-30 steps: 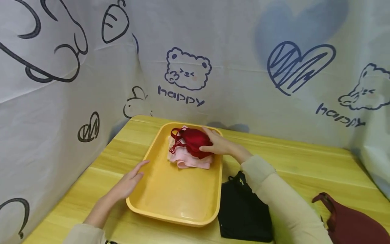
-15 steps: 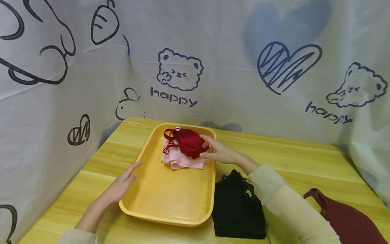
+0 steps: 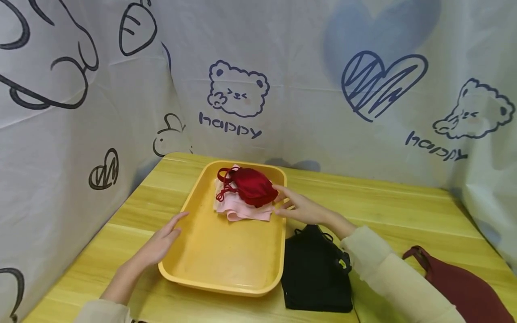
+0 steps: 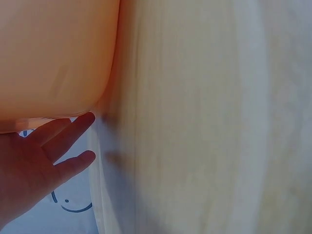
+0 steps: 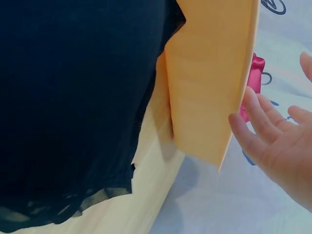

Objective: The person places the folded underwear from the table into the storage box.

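A shiny red garment with thin straps point(image 3: 255, 186) lies on a folded pink cloth point(image 3: 244, 211) at the far end of a yellow tray point(image 3: 222, 264). My right hand point(image 3: 303, 207) is over the tray's right rim, fingers loosely spread and holding nothing. In the right wrist view its fingertips point(image 5: 237, 122) are by the rim, with a bit of the red garment point(image 5: 256, 73) behind. My left hand point(image 3: 159, 244) is at the tray's left side, fingers extended. In the left wrist view, those fingers point(image 4: 73, 134) lie along the tray's outer wall point(image 4: 53, 58).
A folded black garment with straps point(image 3: 315, 273) lies against the tray's right side, below my right forearm. Farther right is a maroon garment point(image 3: 464, 282), partly cut off by the frame. White printed sheeting point(image 3: 303, 112) encloses the wooden table point(image 3: 383, 202) at the back and sides.
My right hand has let go of the red garment and drawn back to the right. The garment stays on the pink cloth. My left hand remains beside the tray; the head view has shifted slightly.
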`<state>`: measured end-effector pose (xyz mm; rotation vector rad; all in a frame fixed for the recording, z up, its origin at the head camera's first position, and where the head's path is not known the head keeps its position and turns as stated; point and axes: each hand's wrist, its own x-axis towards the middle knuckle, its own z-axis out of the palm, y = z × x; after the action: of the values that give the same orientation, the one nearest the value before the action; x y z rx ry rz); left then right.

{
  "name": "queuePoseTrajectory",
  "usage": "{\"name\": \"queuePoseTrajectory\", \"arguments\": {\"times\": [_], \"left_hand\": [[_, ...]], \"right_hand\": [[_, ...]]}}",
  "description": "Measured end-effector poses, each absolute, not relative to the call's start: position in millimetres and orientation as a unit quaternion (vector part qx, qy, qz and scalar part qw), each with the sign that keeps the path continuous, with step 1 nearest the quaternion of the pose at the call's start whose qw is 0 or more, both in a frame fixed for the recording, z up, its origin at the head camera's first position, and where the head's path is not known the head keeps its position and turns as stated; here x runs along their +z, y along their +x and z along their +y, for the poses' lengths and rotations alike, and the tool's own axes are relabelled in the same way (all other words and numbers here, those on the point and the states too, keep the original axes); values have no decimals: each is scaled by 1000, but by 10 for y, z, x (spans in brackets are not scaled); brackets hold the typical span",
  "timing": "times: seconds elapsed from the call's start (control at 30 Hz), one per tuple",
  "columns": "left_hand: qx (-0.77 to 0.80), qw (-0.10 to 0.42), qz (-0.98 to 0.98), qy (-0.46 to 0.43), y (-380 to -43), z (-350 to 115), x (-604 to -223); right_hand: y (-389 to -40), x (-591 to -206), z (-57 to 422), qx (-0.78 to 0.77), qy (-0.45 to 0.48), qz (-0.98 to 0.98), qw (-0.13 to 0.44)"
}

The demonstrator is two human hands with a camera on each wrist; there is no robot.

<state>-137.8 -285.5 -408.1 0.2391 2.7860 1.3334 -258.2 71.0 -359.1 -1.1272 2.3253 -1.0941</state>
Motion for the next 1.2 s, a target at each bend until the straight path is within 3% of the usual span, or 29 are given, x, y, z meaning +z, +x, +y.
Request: {"name": "queuePoseTrajectory", "arguments": {"times": [0.73,1.2], "left_hand": [[432,23,897,85,-1378,-2846,-4062],[432,35,897,83,-1384,-2857,-4078]], "right_hand": [[-2424,-3583,1038,-401,-388,805,202],[-2297,-3621,1355,-328,-342,832,289]]}}
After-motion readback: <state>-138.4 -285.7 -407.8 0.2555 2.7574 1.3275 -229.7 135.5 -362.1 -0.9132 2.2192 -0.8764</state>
